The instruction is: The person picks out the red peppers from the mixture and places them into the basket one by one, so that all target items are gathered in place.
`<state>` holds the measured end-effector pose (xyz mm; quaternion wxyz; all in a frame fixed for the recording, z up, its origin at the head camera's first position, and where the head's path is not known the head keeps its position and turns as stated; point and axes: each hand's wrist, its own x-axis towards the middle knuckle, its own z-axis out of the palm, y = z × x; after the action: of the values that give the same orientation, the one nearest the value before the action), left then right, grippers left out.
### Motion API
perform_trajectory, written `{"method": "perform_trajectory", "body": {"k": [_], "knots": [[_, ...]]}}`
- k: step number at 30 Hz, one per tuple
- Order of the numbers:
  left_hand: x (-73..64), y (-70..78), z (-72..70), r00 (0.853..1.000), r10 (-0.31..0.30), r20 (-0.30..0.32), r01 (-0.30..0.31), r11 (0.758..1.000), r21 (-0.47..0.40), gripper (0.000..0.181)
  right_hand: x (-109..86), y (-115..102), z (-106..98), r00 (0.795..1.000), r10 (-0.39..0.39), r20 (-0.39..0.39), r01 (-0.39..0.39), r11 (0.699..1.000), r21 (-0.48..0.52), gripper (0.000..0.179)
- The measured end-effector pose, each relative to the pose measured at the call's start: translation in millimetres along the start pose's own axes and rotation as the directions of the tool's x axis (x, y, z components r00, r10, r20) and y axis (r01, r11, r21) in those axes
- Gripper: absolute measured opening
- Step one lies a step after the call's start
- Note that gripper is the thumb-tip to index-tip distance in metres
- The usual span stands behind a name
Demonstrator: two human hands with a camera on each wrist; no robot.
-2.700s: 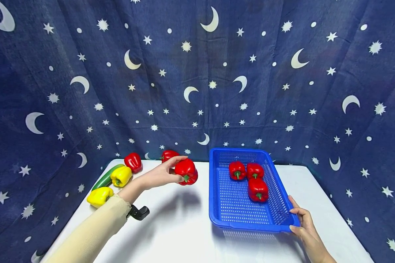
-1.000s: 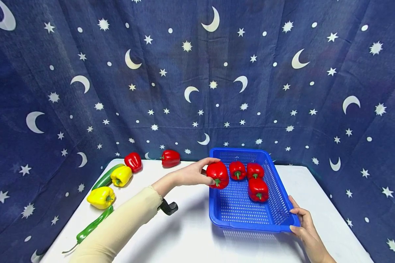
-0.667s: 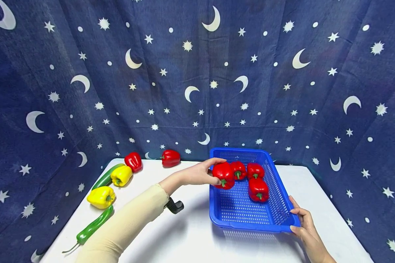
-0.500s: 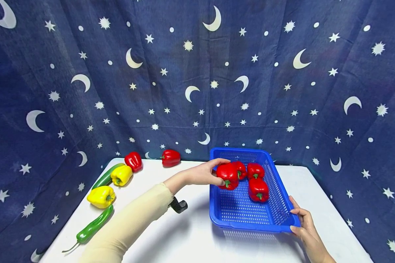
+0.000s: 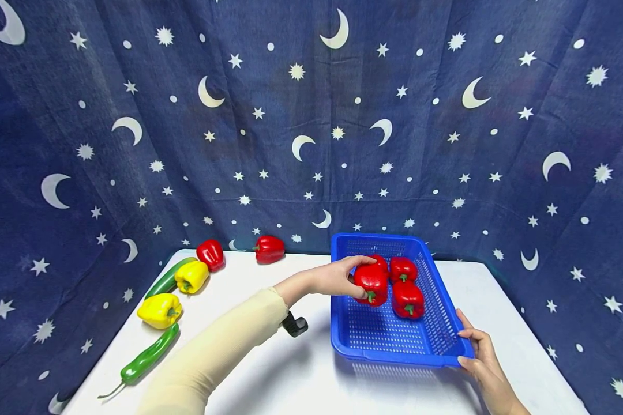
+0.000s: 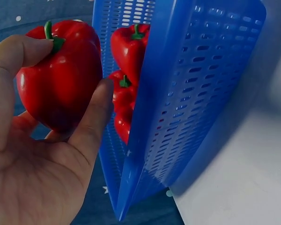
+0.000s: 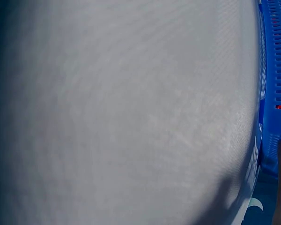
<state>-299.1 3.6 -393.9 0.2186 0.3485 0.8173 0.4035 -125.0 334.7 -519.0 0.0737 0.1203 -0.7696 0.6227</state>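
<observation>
My left hand (image 5: 337, 278) grips a red bell pepper (image 5: 371, 283) over the left part of a blue perforated basket (image 5: 394, 359). In the left wrist view, my thumb lies by the green stem of the held bell pepper (image 6: 61, 75) and the fingers curl round its underside. Behind it in the head view, another red bell pepper (image 5: 380, 262) is partly covered. Two more red bell peppers (image 5: 402, 268) (image 5: 408, 301) lie toward the basket's right side. My right hand (image 5: 481, 363) holds the basket's front right corner, thumb on the rim and fingers against the outer side.
On the white table (image 5: 270, 369), to the left, lie two yellow bell peppers (image 5: 191, 277) (image 5: 159, 311), a long green pepper (image 5: 147, 358) and a dark green cucumber-like vegetable (image 5: 167, 279). Two red bell peppers (image 5: 210, 255) (image 5: 269, 249) lie by the back edge. A starry blue curtain (image 5: 311, 144) surrounds the table.
My left hand has carried the red bell pepper rightward, from above the table to over the basket, and slightly lower. The right hand and basket have stayed in place.
</observation>
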Motion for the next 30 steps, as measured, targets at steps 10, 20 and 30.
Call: {"method": "perform_trajectory", "body": {"k": [10,20,30], "knots": [[13.0,0.0,8.4,1.0,-0.008,0.007,0.007,0.993,0.116,0.074,-0.1,-1.6,-0.9,1.0,0.018,-0.017,-0.019,0.999,-0.029,0.04],[27.5,-4.0,17.2,0.999,-0.05,0.003,0.048,0.973,0.228,0.076,-0.6,-1.6,-0.4,1.0,-0.018,-0.007,0.017,0.999,-0.051,0.041],[41.9,2.6,28.9,0.996,-0.085,0.013,0.075,0.938,0.338,0.072,-0.4,-3.6,1.0,1.0,-0.007,-0.012,0.006,0.998,-0.055,0.04]]}}
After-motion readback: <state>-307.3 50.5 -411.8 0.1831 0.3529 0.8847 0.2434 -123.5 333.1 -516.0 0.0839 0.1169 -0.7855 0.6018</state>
